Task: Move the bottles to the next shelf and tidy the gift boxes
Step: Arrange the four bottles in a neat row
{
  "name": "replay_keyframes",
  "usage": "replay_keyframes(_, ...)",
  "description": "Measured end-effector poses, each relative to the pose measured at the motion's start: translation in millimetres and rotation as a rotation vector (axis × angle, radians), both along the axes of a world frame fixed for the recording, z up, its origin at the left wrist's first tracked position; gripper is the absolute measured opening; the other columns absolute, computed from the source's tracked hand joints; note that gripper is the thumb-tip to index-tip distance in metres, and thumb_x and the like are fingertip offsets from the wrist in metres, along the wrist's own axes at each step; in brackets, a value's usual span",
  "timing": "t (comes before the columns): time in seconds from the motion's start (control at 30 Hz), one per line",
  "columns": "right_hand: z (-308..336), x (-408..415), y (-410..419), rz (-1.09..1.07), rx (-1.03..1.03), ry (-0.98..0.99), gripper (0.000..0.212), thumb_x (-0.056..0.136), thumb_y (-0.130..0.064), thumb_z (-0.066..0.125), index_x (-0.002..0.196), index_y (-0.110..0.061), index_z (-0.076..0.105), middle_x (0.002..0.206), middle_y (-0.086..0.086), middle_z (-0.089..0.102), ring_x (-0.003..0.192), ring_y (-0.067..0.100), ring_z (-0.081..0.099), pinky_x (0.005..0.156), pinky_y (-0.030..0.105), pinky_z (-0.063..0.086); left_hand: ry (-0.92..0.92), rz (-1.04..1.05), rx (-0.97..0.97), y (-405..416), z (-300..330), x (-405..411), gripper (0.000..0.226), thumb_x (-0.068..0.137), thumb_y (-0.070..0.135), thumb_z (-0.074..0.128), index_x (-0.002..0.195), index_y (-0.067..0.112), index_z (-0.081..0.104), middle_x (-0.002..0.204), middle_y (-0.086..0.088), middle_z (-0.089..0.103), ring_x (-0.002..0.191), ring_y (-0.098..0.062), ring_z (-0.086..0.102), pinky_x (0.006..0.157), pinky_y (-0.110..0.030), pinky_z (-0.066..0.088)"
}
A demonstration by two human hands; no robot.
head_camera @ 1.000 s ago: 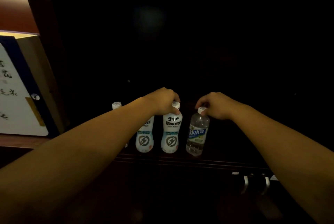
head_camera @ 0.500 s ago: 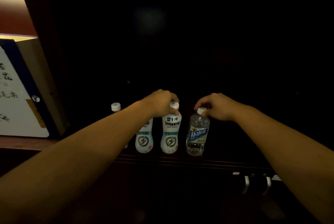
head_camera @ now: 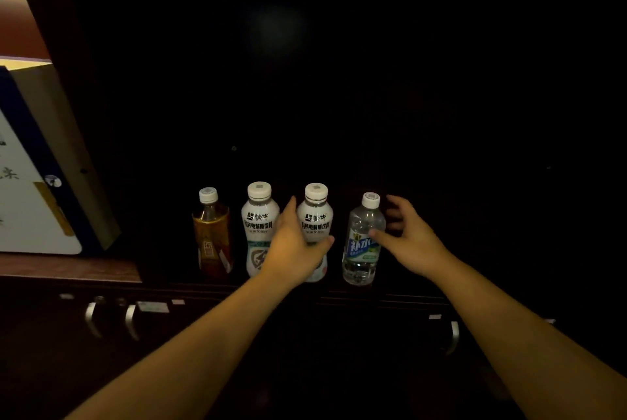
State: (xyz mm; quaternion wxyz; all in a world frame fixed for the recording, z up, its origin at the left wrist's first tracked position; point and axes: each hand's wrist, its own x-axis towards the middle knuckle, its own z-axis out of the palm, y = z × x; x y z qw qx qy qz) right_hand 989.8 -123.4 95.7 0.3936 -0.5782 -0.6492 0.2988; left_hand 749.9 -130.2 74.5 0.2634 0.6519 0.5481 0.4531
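Note:
Four bottles stand in a row on a dark shelf (head_camera: 400, 295): an amber tea bottle (head_camera: 212, 233), two white drink bottles (head_camera: 259, 212) (head_camera: 315, 212) and a clear water bottle (head_camera: 363, 250). My left hand (head_camera: 295, 250) wraps the body of the right white bottle, thumb across its front and fingers up its left side, between the two white bottles. My right hand (head_camera: 410, 239) sits beside the water bottle, thumb tip touching its label, fingers spread and clear of it.
A white and blue gift box (head_camera: 30, 202) with writing stands on the neighbouring shelf at the left, behind a dark upright divider (head_camera: 101, 148). Cabinet doors with metal handles (head_camera: 130, 321) (head_camera: 453, 338) lie below the shelf. The shelf's back is very dark.
Both hands have dropped from the bottle caps to the bottle bodies. The left now wraps the right white bottle; the right has let go of the water bottle's cap and opened. The camera has moved closer.

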Motion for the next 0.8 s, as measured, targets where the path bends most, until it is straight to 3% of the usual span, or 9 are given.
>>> replay_keyframes(0.07,-24,-2,-6,-0.068,-0.079,0.031,0.096,0.079,-0.036,0.082,0.153,-0.031,0.022,0.139,-0.004,0.049,0.121,0.016,0.053,0.086,0.028,0.047,-0.013,-0.003,-0.042,-5,-21,4,0.11,0.079,0.029,0.084,0.16,0.017,0.01,0.157,-0.004,0.032,0.142,-0.019,0.037,0.112,-0.029,0.033)
replay_keyframes(0.17,-55,-11,-15,-0.136,-0.164,0.02,0.094,0.079,-0.033,0.082,0.154,-0.024,0.024,0.144,0.003,0.05,0.125,0.021,0.053,0.094,0.033,0.047,-0.041,-0.019,-0.127,-10,-48,7,0.114,0.078,0.027,0.085,0.16,0.018,0.005,0.155,-0.005,0.035,0.14,-0.02,0.041,0.114,-0.042,0.039)
replay_keyframes(0.3,-81,-25,-23,-0.127,-0.17,-0.008,0.086,0.079,-0.033,0.082,0.149,-0.02,0.033,0.14,0.001,0.054,0.121,0.017,0.054,0.092,0.028,0.041,-0.02,-0.002,-0.168,-14,-72,5,0.115,0.081,0.027,0.083,0.16,0.013,0.001,0.158,-0.008,0.03,0.144,-0.019,0.034,0.116,-0.032,0.03)
replay_keyframes(0.43,-96,-32,-24,-0.152,-0.135,-0.002,0.071,0.081,-0.028,0.08,0.141,-0.025,0.042,0.129,-0.005,0.059,0.109,0.009,0.055,0.089,0.028,0.041,0.037,-0.064,-0.138,-14,-87,-2,0.109,0.078,0.027,0.084,0.158,0.025,0.011,0.153,-0.001,0.031,0.137,-0.006,0.031,0.112,-0.025,0.026)
replay_keyframes(0.5,-100,-34,-23,-0.181,-0.118,-0.012,0.067,0.082,-0.031,0.08,0.138,-0.027,0.045,0.124,-0.008,0.06,0.105,0.009,0.055,0.086,0.028,0.043,-0.001,-0.063,-0.145,-12,-91,-3,0.104,0.079,0.026,0.083,0.158,0.024,0.016,0.152,-0.001,0.034,0.139,-0.009,0.035,0.116,-0.034,0.033)
replay_keyframes(0.6,-106,-35,-21,-0.218,-0.092,-0.04,0.064,0.081,-0.04,0.078,0.136,-0.027,0.048,0.118,-0.008,0.061,0.101,0.009,0.055,0.078,0.026,0.043,-0.058,-0.027,-0.142,-6,-94,-2,0.088,0.085,0.026,0.079,0.156,0.019,0.026,0.146,0.0,0.045,0.135,-0.016,0.047,0.111,-0.044,0.044)
replay_keyframes(0.8,-113,-34,-16,-0.281,-0.113,-0.063,0.058,0.082,-0.041,0.077,0.134,-0.029,0.053,0.128,0.001,0.061,0.116,0.02,0.057,0.085,0.032,0.045,-0.107,0.045,-0.114,4,-100,1,0.063,0.087,0.03,0.077,0.141,0.024,0.045,0.13,0.007,0.059,0.12,-0.007,0.057,0.102,-0.039,0.052)
